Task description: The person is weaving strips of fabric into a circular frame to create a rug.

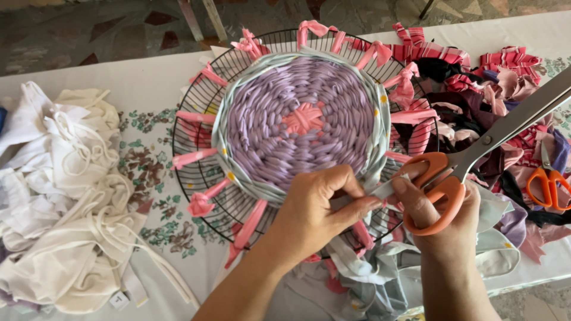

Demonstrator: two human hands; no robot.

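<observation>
- The woven mat (300, 122) lies on a round black wire rack (196, 101) in the middle of the table (148, 77): a pink centre, a wide purple field and a pale blue-grey border look finished, judging by the tight rows.
- Pink spokes (196, 117) stick out past the border all round, knotted to the rack's rim, so the outer band appears unwoven.
- The left hand (318, 208) pinches a pale fabric strip (389, 187) at the mat's near edge, fingers together on it.
- The right hand (443, 217) is closed through the handles of orange scissors (476, 157), blades pointing away to the right and shut.
- White rags (65, 196) are heaped left, mixed scraps (476, 95) right, with a second pair of scissors (550, 184).
</observation>
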